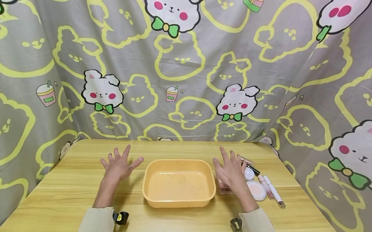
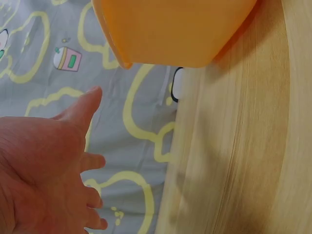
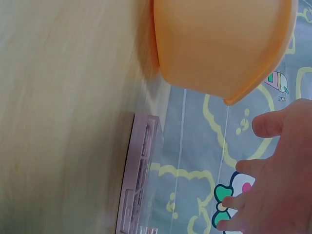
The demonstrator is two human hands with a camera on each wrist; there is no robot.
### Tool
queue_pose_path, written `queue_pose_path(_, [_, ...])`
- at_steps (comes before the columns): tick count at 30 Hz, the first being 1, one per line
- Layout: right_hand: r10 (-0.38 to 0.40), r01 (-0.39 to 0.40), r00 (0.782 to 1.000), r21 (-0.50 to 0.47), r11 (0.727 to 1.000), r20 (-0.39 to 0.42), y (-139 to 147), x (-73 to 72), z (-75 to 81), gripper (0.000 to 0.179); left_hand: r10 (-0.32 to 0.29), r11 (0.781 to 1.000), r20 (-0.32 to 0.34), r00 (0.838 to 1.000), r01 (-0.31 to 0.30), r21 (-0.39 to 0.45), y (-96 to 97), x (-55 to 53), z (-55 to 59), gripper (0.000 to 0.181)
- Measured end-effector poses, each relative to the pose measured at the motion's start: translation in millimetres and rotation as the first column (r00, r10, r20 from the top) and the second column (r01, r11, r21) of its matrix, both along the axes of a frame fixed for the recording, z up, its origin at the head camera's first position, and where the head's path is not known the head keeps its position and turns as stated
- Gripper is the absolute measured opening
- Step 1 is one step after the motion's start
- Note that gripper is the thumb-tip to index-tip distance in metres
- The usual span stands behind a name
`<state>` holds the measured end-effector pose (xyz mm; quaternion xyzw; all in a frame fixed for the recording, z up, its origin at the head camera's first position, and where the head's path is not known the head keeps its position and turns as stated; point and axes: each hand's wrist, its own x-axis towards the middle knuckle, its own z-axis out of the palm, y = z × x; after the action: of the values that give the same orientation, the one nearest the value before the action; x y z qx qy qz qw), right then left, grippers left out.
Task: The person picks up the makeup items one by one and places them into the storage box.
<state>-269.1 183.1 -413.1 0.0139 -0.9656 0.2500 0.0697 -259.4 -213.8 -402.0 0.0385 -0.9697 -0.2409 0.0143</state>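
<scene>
An orange-yellow plastic basin (image 1: 178, 201) stands on the wooden table between the two hands, with nothing inside it. To its left, my left hand (image 1: 118, 166) is held with fingers spread and the thumb towards the basin's side. My right hand (image 1: 233, 172) is on the other side, fingers also spread, partly covering an eyeshadow palette (image 1: 224, 189). Both hands hold nothing. In the right wrist view the palette (image 3: 139, 178) lies flat beside the basin (image 3: 219, 44). The left wrist view shows the thumb (image 2: 90, 102) apart from the basin wall (image 2: 161, 29).
Right of my right hand lie a round compact (image 1: 256, 190), a smaller round white case (image 1: 249, 173), a pink tube (image 1: 265, 187), a white tube (image 1: 274, 190) and a black pencil-like stick (image 1: 253, 170). A patterned curtain (image 1: 187, 68) surrounds the table (image 1: 63, 193) at the back and sides.
</scene>
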Motion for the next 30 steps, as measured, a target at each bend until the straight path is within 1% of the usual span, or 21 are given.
queue_pose_path(4, [0.013,-0.013,1.000,-0.034,0.999,-0.009,-1.6,-1.7,-0.9,0.067,-0.011,1.000,0.004,1.000,0.011,0.005,0.6,0.1,0.7,0.094])
queue_pose_path(6, [0.025,-0.026,1.000,-0.054,0.998,-0.009,-3.0,-1.7,0.0,0.067,-0.028,1.000,0.011,1.000,0.028,0.008,1.4,-0.1,1.1,0.094])
queue_pose_path(9, [0.051,-0.050,0.999,-0.079,0.996,0.005,-4.8,-1.0,1.8,0.067,-0.064,0.997,0.042,0.997,0.063,0.036,3.7,-0.5,2.3,0.092])
queue_pose_path(12, [0.073,-0.071,0.997,-0.106,0.992,0.015,-7.0,-1.4,1.7,0.066,-0.115,0.991,0.069,0.991,0.109,0.078,7.2,-1.1,3.1,0.091])
queue_pose_path(15, [0.100,-0.096,0.995,-0.145,0.985,0.022,-10.9,-2.1,0.7,0.066,-0.176,0.978,0.079,0.981,0.165,0.131,12.9,-0.5,3.8,0.089])
queue_pose_path(18, [0.120,-0.113,0.992,-0.173,0.978,0.030,-14.6,-2.1,-0.3,0.066,-0.239,0.956,0.078,0.968,0.220,0.196,19.7,0.9,4.7,0.086])
queue_pose_path(20, [0.127,-0.117,0.991,-0.192,0.974,0.045,-16.7,-1.5,-0.8,0.066,-0.266,0.941,0.082,0.960,0.241,0.237,23.6,1.6,4.8,0.086])
queue_pose_path(23, [0.131,-0.115,0.989,-0.216,0.970,0.064,-18.8,-0.2,-1.0,0.065,-0.283,0.926,0.100,0.954,0.245,0.288,27.8,2.7,4.6,0.087])
queue_pose_path(28, [0.145,-0.102,0.979,-0.270,0.958,0.145,-21.2,3.4,1.0,0.066,-0.296,0.920,0.116,0.948,0.250,0.300,31.2,4.0,4.7,0.085])
queue_pose_path(30, [0.161,-0.108,0.974,-0.297,0.949,0.159,-21.3,4.2,1.3,0.065,-0.298,0.919,0.119,0.947,0.252,0.302,31.7,4.0,4.1,0.082])
